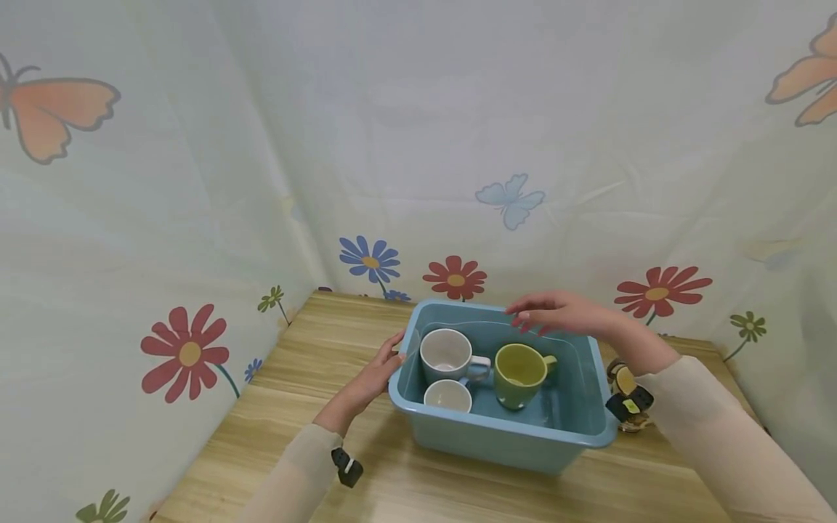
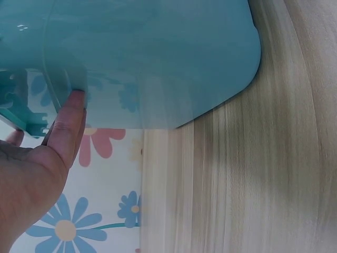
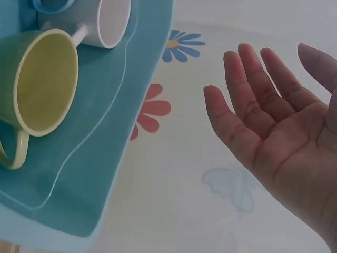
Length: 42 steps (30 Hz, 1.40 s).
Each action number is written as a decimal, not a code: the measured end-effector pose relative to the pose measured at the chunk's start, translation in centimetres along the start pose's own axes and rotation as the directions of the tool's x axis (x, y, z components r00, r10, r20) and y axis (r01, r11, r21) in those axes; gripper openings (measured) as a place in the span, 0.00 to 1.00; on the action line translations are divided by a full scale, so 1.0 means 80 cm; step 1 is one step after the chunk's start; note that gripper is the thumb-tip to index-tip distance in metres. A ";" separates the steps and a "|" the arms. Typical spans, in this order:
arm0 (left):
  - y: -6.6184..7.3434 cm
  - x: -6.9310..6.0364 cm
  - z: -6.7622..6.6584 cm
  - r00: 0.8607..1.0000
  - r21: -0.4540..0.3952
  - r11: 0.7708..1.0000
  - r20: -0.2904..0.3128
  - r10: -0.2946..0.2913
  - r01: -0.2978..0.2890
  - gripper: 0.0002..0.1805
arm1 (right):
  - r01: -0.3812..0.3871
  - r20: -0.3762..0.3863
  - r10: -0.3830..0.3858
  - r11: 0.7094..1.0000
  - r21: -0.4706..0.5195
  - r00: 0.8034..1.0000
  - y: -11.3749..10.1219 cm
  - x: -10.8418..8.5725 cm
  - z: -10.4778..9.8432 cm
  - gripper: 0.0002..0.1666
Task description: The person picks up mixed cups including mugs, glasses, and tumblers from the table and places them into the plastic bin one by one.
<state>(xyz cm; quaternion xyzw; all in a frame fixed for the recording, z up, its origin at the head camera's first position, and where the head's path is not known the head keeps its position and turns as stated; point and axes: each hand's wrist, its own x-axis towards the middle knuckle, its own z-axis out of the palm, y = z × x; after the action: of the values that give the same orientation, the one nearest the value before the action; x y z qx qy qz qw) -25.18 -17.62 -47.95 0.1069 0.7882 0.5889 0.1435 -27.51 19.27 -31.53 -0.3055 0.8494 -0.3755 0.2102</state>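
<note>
One blue bin, long axis left-to-right

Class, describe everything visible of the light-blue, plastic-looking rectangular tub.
The light-blue, plastic-looking rectangular tub has rounded corners, a protruding rim and glossy walls narrowing toward the base. It stands upright, open-topped, on the wood-grain tabletop, holding a white ceramic-looking mug, a smaller mug with a pale inside and a yellow-green mug. The person's left hand touches its left end; the right hand hovers near the far rim without touching it. Its underside is hidden.
</note>
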 end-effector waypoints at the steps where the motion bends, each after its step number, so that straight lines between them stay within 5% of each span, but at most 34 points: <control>1: 0.000 0.000 0.000 1.000 0.005 1.000 0.000 0.000 0.000 0.35 | 0.000 -0.008 0.000 1.000 -0.001 1.000 0.000 -0.005 -0.002 0.27; 18: 0.002 0.002 -0.002 1.000 -0.006 1.000 -0.004 -0.012 0.012 0.34 | 0.054 -0.195 -0.052 0.999 0.008 0.980 0.027 -0.070 -0.010 0.26; 28: 0.000 0.003 -0.001 1.000 0.001 1.000 -0.003 -0.007 0.007 0.35 | 0.089 -0.306 -0.081 0.996 0.011 0.949 0.053 -0.099 -0.006 0.21; 37: -0.001 0.000 -0.001 1.000 -0.001 1.000 0.003 -0.001 0.001 0.34 | 0.125 -0.429 -0.134 0.991 -0.049 0.893 0.073 -0.125 0.010 0.20; 42: 0.000 0.001 0.000 1.000 -0.005 1.000 -0.006 -0.006 0.006 0.34 | 0.152 -0.459 -0.132 0.988 0.006 0.879 0.086 -0.137 0.015 0.22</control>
<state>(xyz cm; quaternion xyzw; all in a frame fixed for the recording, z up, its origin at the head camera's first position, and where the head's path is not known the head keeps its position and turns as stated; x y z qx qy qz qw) -25.24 -17.62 -47.99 0.1024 0.7875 0.5907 0.1430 -21.34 29.77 -36.12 -0.2654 0.8423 -0.4689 -0.0171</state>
